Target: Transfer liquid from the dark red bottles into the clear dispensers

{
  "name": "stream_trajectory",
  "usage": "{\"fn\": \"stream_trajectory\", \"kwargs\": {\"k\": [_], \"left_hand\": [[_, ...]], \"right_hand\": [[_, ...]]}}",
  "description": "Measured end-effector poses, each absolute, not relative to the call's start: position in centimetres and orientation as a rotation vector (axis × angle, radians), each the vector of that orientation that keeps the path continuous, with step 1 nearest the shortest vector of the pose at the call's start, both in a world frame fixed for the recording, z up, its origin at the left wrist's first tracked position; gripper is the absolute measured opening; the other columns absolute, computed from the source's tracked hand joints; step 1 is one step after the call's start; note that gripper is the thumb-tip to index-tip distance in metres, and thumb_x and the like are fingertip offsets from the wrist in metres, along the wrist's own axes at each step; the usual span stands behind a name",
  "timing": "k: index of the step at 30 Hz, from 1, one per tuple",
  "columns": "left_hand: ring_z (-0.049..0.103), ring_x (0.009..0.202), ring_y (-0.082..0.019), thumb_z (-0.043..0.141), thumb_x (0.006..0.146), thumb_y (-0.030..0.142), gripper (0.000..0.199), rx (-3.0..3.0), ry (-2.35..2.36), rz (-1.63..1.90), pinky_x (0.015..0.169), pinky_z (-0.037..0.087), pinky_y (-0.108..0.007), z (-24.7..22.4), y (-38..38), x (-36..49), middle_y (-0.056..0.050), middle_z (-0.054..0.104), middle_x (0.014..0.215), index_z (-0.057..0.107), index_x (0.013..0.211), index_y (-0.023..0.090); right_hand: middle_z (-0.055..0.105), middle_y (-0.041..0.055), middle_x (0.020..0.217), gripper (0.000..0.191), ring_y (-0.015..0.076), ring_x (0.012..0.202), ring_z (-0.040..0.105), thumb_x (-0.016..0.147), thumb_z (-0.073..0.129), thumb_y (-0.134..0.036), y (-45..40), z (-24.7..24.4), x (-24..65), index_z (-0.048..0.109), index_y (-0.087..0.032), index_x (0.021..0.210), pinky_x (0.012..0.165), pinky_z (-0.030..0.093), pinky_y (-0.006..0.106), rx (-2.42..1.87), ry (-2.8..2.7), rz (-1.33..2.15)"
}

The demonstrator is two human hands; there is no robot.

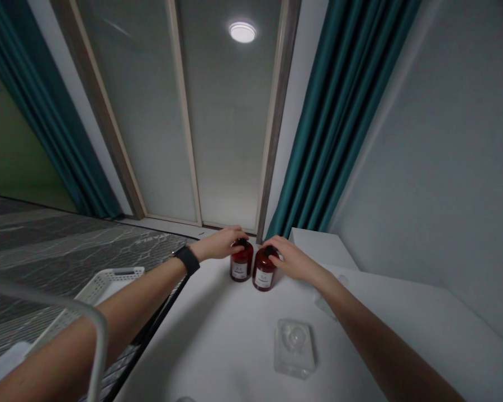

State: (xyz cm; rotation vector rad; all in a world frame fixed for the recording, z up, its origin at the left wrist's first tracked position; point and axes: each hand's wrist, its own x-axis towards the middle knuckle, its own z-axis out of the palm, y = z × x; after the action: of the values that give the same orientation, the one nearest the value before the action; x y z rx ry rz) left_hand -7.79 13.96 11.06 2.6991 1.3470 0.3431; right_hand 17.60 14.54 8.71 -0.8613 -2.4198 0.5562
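Two squat red glass bottles with white labels stand upright side by side near the far end of the white table (218, 340). My left hand (224, 243), with a black band on its wrist, reaches over the left red bottle (240, 258), its fingers closed around the dark top. On the right red bottle (263, 269), my right hand (291, 259) grips the dark neck from the right side, thumb and fingers bent round it. Parts of both tops are hidden by the fingers. A clear plastic tray (294, 347) with a round hollow lies nearer to me.
A white box (322, 245) stands at the far right of the table. Partly behind my right forearm is another clear piece (324, 304). A white perforated basket (121, 273) lies to the left, past a curved white rail (100, 346). Teal curtains (318, 139) and glass doors stand beyond.
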Motion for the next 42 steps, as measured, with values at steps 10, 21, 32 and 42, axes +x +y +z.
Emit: {"fn": "stream_trajectory", "kwargs": {"k": [10, 21, 32, 42], "left_hand": [[0.065, 0.093, -0.024, 0.060, 0.091, 0.023, 0.022, 2.650, 1.465, 0.345, 0.083, 0.050, -0.032, 10.6, 14.2, -7.3, -0.012, 0.067, 0.103, 0.069, 0.109, 0.013], [0.066, 0.097, -0.026, 0.054, 0.092, 0.023, 0.026, 2.604, 1.528, 0.342, 0.088, 0.050, -0.034, 10.4, 15.1, -10.7, -0.012, 0.064, 0.107, 0.068, 0.112, 0.015], [0.068, 0.095, -0.026, 0.055, 0.091, 0.021, 0.026, 2.516, 1.686, 0.330, 0.086, 0.052, -0.033, 10.8, 16.3, -15.0, -0.012, 0.065, 0.106, 0.069, 0.111, 0.013], [0.066, 0.098, -0.025, 0.053, 0.091, 0.022, 0.029, 2.467, 1.736, 0.345, 0.091, 0.051, -0.033, 10.7, 17.4, -16.2, -0.011, 0.064, 0.109, 0.067, 0.115, 0.015]], "right_hand": [[0.066, 0.0073, 0.114, 0.025, 0.0222, 0.108, 0.062, 0.092, 0.055, -0.017, 14.8, 6.4, 17.8, 0.064, -0.022, 0.114, 0.097, 0.049, 0.039, -1.007, -2.252, 0.777], [0.064, 0.0064, 0.112, 0.026, 0.0227, 0.107, 0.061, 0.090, 0.055, -0.020, 16.8, 5.2, 13.7, 0.063, -0.023, 0.114, 0.086, 0.055, 0.035, -1.039, -2.107, 0.930], [0.062, 0.0092, 0.116, 0.030, 0.0242, 0.105, 0.061, 0.091, 0.056, -0.022, 20.3, 3.6, 7.9, 0.061, -0.024, 0.121, 0.082, 0.057, 0.038, -1.043, -2.049, 1.009], [0.065, 0.0070, 0.112, 0.028, 0.0229, 0.103, 0.062, 0.092, 0.054, -0.023, 22.4, 3.4, 6.7, 0.060, -0.025, 0.119, 0.082, 0.057, 0.037, -1.011, -2.032, 1.068]]}}
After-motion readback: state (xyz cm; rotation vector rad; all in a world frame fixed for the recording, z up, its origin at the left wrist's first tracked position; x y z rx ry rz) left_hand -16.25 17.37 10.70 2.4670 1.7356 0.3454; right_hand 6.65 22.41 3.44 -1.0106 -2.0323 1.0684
